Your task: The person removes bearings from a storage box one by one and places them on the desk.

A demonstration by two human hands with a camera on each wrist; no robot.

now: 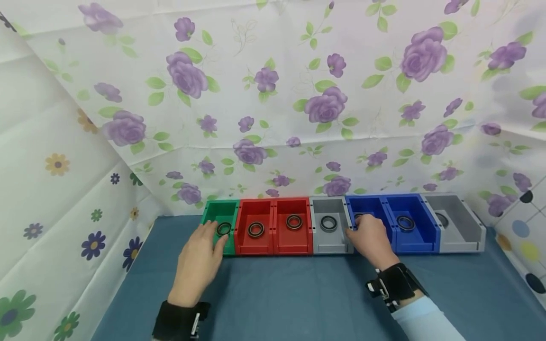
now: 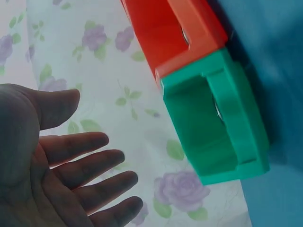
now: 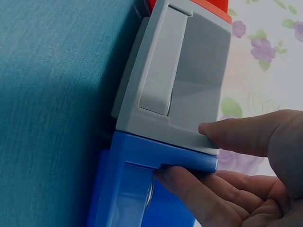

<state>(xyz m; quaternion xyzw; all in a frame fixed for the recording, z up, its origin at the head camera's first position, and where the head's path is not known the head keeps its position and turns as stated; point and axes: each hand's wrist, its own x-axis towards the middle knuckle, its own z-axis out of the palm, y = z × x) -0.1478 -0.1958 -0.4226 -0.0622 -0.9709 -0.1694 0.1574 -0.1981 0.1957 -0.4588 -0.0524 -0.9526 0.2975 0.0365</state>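
Grey bin [image 3: 163, 61] and blue bin [image 3: 132, 189], bench's [image 1: 294, 293] far edge: your right hand [image 1: 372, 237] pinches both walls, seemingly steadying; your empty, outstretched left hand [image 1: 198, 260] probably needs purchase.

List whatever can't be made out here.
Head: most of the ring in the left blue bin, behind the right grip.
Head: left part of the ring in the far-right gray bin, behind a bin wall.
Left wrist: green bin contents, mostly behind its front wall; red bin, cut off by top edge.
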